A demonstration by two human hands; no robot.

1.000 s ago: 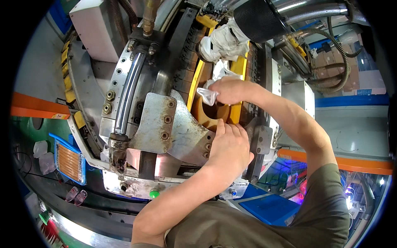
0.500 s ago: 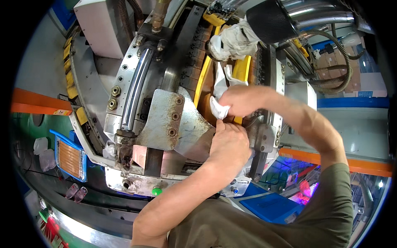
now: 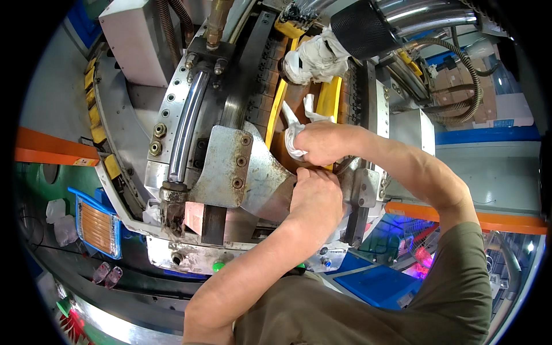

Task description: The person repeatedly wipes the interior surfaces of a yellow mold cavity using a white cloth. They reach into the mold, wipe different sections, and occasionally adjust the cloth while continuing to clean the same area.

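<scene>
Head view, where I list, by the yellow-edged channel: one white cloth, within it, held in the right hand, fingers curled; one left hand at its near end, finger spread I cannot tell; one white-wrapped fitting above its farther stretch.

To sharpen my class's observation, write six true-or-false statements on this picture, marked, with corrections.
The right hand grips a white cloth. True.
The right hand is lower in the picture. False: the left hand is.
White wrapping adjoins the black cylinder. True.
The strip left of the cloth is blue. False: a yellow strip runs there.
A blue-framed rack lies left of the green button. True.
Both hands wear gloves. False: both are bare.
</scene>
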